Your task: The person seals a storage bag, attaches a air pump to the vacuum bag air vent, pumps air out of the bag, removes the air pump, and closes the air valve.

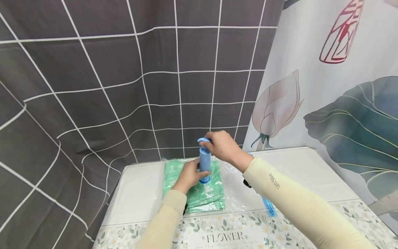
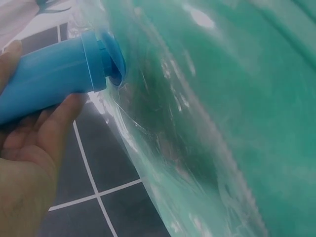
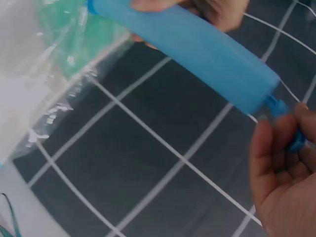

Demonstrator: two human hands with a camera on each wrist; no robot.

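A blue cylindrical hand pump stands upright over a clear plastic bag that holds folded green cloth. My left hand grips the pump's lower body, thumb across its front. At the top, my right hand pinches the blue pump handle, which sits a little above the body. In the left wrist view the pump's flared foot meets the plastic film. The right wrist view shows fingers curled round the handle; the shaft is partly hidden by them.
A blue strip-like item lies on the table to the right, partly under my right forearm. The white, flower-printed table cover bears the word FLOWER. A dark grid-patterned curtain hangs behind, with a flower-printed curtain on the right.
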